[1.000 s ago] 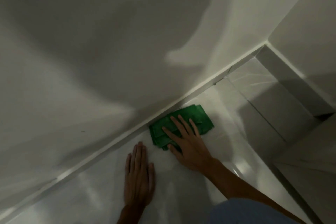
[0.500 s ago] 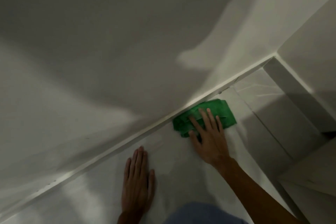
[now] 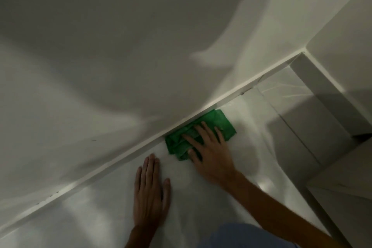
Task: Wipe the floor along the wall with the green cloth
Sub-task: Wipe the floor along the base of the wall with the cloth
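Note:
A folded green cloth [image 3: 220, 122] lies on the glossy white floor [image 3: 201, 197], its far edge tight against the white baseboard [image 3: 128, 157] that runs diagonally below the wall [image 3: 120, 56]. My right hand [image 3: 210, 152] presses down on the cloth with fingers spread over it and the thumb at its near edge. Part of the cloth is hidden under that hand. My left hand [image 3: 150, 193] rests flat on the bare floor to the left of the cloth, palm down, holding nothing.
At the upper right the baseboard meets a second wall [image 3: 342, 32] in a corner. A low white step or ledge [image 3: 342, 177] rises at the right. A blue-clad knee [image 3: 241, 235] shows at the bottom edge.
My right hand slid the cloth right along the baseboard half a second ago, then back left toward my left hand. The left hand stayed planted.

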